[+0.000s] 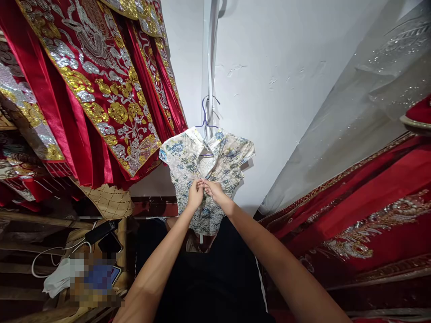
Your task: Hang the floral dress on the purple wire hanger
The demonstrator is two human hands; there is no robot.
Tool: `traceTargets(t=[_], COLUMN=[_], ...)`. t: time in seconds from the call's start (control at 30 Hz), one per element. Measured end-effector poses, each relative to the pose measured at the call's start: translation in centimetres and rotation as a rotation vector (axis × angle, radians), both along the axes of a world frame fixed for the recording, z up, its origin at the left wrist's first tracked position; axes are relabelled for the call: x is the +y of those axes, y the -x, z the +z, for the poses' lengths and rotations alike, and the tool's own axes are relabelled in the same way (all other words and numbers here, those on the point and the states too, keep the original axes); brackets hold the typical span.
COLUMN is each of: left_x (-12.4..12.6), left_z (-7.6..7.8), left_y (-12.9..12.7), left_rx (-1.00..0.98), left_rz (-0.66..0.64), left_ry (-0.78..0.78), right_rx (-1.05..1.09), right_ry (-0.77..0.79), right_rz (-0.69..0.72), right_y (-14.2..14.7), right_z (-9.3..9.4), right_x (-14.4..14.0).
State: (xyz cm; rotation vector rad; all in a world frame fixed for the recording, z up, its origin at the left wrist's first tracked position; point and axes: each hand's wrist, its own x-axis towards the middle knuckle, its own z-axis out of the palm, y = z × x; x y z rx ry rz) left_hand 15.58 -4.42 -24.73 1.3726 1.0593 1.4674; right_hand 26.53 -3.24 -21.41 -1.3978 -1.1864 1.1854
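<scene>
A short-sleeved floral blouse (182,166), cream with blue flowers and a stand collar, hangs on a thin purple hanger (204,117) against the wall. Its collar is fastened at the neck, with an opening showing below it. At the lower end of that opening, my left hand (195,194) pinches the front of the blouse. My right hand (213,189) pinches the same spot, its fingertips touching the left ones. Whatever small fastening lies between the fingertips is hidden. A small white tag (201,239) hangs below the hem.
Red costumes (111,103) with gold and silver embroidery hang at the left. A bamboo chair (121,237) at lower left carries phones, a white cable (37,269) and tissue (57,280). Sheer white fabric (323,130) and red embroidered cloth (370,215) fill the right side.
</scene>
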Motion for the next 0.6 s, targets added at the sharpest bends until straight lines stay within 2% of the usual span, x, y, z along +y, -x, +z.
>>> traceTargets(t=[0.23, 0.4, 0.6], left_x=[0.0, -0.3, -0.3], left_z=[0.3, 0.1, 0.1], left_y=[0.7, 0.9, 0.8], left_rx=[-0.003, -0.004, 0.023], left_rz=[-0.013, 0.033, 0.024], left_ry=[0.018, 0.046, 0.02], right_rx=[0.29, 0.34, 0.347], right_ry=[0.025, 0.024, 0.018], right_rz=[0.027, 0.07, 0.087], right_y=[0.6, 0.3, 0.3], right_z=[-1.2, -1.1, -0.4], right_x=[-0.1, -0.5, -0.6])
